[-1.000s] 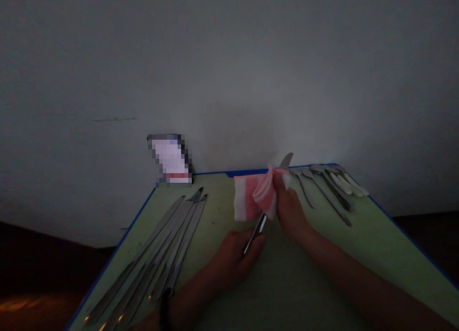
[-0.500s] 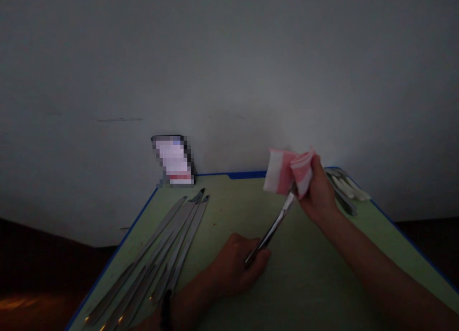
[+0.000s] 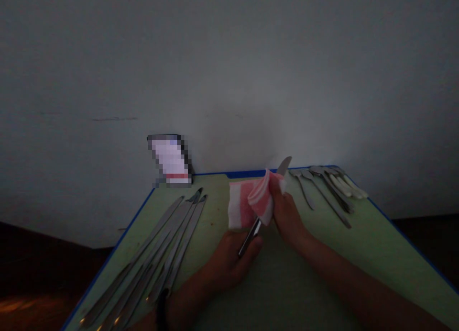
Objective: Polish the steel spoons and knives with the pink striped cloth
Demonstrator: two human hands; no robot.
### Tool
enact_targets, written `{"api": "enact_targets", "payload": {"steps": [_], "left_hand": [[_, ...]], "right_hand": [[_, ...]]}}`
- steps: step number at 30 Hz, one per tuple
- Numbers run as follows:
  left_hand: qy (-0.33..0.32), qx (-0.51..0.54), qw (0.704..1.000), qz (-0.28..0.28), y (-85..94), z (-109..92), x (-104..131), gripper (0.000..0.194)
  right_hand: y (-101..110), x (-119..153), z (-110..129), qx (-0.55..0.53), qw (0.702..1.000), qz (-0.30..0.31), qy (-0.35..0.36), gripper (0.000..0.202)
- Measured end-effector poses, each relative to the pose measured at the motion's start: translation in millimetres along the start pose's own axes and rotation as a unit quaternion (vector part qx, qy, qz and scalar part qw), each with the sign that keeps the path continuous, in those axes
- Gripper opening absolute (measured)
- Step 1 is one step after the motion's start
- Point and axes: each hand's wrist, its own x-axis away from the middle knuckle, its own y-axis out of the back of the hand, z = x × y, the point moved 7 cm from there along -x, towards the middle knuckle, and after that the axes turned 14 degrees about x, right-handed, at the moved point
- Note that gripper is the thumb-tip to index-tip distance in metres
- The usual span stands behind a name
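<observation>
A table knife (image 3: 247,242) slants up and away over the middle of the table, its rounded blade tip pointing to the back right. My left hand (image 3: 229,259) is closed round the handle end. Farther up, my right hand (image 3: 289,214) pinches a pink and white cloth (image 3: 241,204) folded round the blade. The tip sticks out beyond the cloth, while the middle of the blade is hidden inside it. A loose flap of the cloth hangs to the left.
Several knives (image 3: 172,240) lie side by side on the left of the green table (image 3: 279,292). Spoons (image 3: 328,197) and some white-handled cutlery (image 3: 346,185) lie at the back right. A phone (image 3: 170,159) with a blurred screen leans on the wall (image 3: 229,82).
My right hand and the cloth have slid down the blade toward my left hand, baring the knife's tip. Spoons at the back right that were hidden now show.
</observation>
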Motion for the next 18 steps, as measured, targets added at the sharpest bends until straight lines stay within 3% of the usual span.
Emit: {"api": "enact_targets", "payload": {"steps": [4,7,10,12,14,18], "left_hand": [[0.005,0.001,1.0,0.001,2.1,-1.6,-1.4,0.029],[0.01,-0.043,0.999,0.02,-0.6,-4.9,-0.9,0.03],[0.003,-0.103,0.993,0.06,-7.7,-7.9,2.0,0.031],[-0.002,-0.125,0.988,0.086,-12.7,-8.0,3.7,0.031],[0.008,-0.129,0.986,0.108,-17.3,-5.0,4.2,0.032],[0.08,-0.108,0.986,0.096,-18.5,6.4,0.9,0.032]], "right_hand": [[-4.6,4.5,-1.4,0.008,1.0,0.01,-0.015,0.058],[3.0,-4.7,-4.1,-0.026,0.999,-0.018,-0.012,0.056],[24.6,-22.0,-7.0,-0.139,0.985,-0.097,-0.017,0.051],[40.2,-32.4,-4.5,-0.263,0.955,-0.137,-0.008,0.042],[49.2,-39.4,2.6,-0.363,0.924,-0.121,-0.007,0.031],[53.5,-36.3,26.6,-0.464,0.886,0.001,-0.003,0.03]]}}
